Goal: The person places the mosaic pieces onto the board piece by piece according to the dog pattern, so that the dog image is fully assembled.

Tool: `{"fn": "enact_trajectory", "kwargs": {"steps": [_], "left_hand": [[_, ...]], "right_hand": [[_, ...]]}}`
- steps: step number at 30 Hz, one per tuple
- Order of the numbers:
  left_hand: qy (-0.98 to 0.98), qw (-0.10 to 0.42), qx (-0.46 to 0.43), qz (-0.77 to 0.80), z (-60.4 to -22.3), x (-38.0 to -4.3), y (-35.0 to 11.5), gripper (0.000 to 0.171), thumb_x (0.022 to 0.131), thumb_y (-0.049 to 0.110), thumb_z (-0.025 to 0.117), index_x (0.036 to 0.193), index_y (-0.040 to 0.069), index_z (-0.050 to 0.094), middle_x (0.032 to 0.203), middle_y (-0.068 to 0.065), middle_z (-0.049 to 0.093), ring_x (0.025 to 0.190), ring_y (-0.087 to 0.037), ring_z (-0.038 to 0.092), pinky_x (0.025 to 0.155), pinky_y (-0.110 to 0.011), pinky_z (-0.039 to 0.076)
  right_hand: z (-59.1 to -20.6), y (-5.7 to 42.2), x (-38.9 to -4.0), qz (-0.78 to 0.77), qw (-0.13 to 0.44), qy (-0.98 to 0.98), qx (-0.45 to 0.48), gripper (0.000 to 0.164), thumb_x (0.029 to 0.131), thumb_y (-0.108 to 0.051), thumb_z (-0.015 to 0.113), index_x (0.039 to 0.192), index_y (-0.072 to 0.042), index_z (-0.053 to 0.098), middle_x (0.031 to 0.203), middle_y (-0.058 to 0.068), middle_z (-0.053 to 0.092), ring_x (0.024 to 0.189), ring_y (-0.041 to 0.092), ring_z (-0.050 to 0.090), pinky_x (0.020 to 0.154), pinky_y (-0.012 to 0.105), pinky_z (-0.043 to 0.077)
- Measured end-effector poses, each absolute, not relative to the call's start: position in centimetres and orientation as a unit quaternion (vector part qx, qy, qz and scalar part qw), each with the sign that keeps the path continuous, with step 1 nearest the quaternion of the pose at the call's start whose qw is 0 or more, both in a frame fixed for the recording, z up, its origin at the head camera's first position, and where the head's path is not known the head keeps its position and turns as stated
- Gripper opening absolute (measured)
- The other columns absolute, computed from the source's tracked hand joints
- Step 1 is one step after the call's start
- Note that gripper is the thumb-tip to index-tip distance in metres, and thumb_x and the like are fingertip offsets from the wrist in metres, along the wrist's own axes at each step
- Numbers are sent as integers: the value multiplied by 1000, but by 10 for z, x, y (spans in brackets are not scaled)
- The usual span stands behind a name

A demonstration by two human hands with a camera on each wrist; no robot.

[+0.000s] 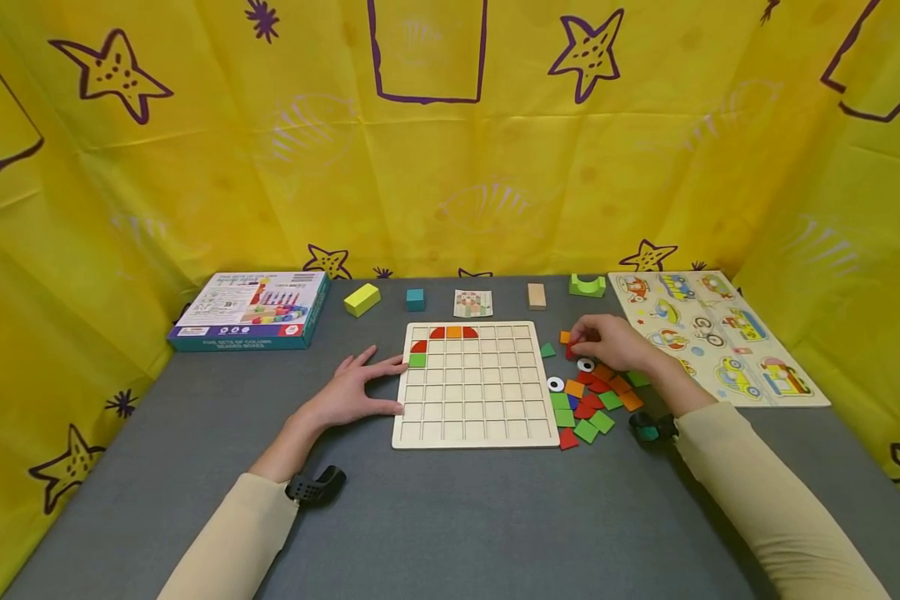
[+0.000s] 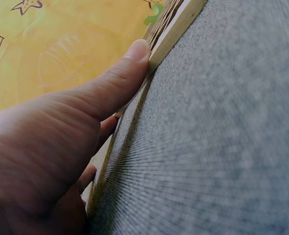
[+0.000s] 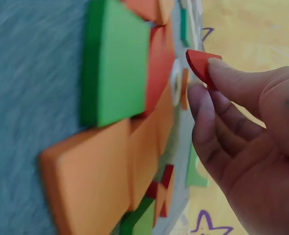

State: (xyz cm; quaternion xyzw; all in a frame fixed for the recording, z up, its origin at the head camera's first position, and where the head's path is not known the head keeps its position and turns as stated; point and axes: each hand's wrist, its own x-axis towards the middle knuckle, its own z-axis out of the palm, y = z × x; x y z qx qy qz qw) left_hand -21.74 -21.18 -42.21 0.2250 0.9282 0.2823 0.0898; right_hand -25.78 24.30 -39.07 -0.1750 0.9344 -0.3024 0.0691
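Tile (image 3: pixel 200 67) (red, curved edge) sits right of centre in head view, pinched in R hand (image 1: pixel 613 342) btwn thumb & fingertips, prob. best held lightly, edges exposed, while L hand (image 1: pixel 354 392), fingers spread, touches board (image 1: pixel 487 392) mid-frame, ideally bracing it.

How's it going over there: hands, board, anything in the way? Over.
Left hand touching board at left edge. Right hand pinching red tile. Five tiles set, most cells bare. Loose tiles alongside, not covering cells.
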Motion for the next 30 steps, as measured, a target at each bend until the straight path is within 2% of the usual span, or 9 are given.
{"fn": "enact_trajectory", "kwargs": {"steps": [11,21,30], "left_hand": [[927,90,226,285,-420,-217,-212,76,83,47,82,148,16,55,158,-5,41,150,-45,9,114,-68,1],[929,99,216,283,-420,-217,-211,77,83,49,81,148,19,55,158,-5,40,151,-44,8,114,-69,2],[929,98,220,282,-421,-218,-212,76,84,48,81,148,18,55,158,-5,40,150,-45,8,114,-68,1]], "right_hand": [[-386,210,-256,-375,93,900,-203,11,97,-9,69,107,-3,68,97,8,64,87,25,58,76,33,50],[-384,155,-254,-433,133,855,-251,10,98,-8,68,106,-3,67,99,9,62,86,24,61,77,36,51],[-391,103,-257,-416,146,849,-292,5,96,-10,71,100,-6,69,93,2,65,86,20,58,78,32,49]]}}
